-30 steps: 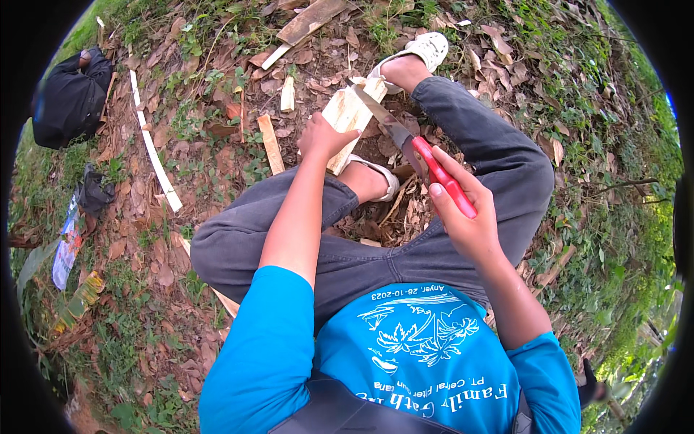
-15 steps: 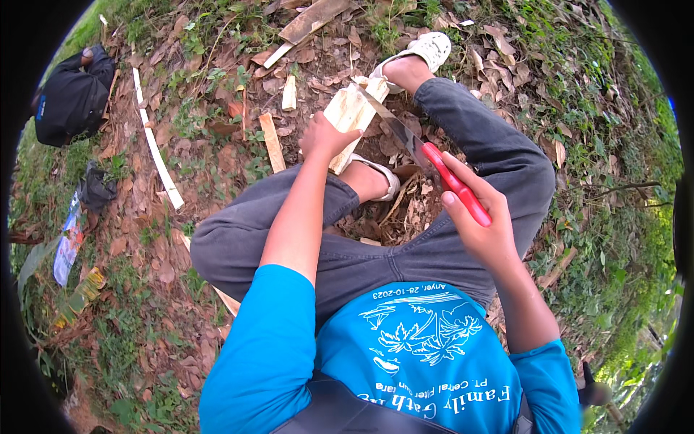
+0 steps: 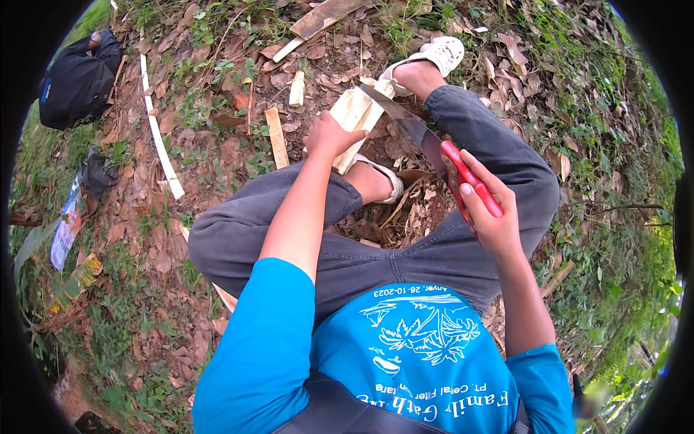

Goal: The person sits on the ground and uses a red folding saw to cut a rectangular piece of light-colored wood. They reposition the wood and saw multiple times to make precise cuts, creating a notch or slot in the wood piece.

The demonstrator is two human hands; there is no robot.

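Observation:
A pale, rough-split wood block (image 3: 350,116) lies between my feet, its far end close to the white clog on my right foot. My left hand (image 3: 330,135) is closed on its near left side, thumb across the top. My right hand (image 3: 494,217) grips the red handle of a handsaw (image 3: 416,132). The dark blade slants up and left, its tip on or just over the far end of the block. Whether its edge sits in a cut, I cannot tell.
Wood offcuts (image 3: 276,137) and a small pale piece (image 3: 296,89) lie left of the block. Farther off are a board (image 3: 325,18), a long white strip (image 3: 157,134), a black bag (image 3: 81,83) and a plastic wrapper (image 3: 66,230). Leaves and weeds cover the ground.
My right hand and the saw handle have shifted slightly right and back, drawing the blade toward me across the block. My left hand keeps its hold. The whole view has shifted a little.

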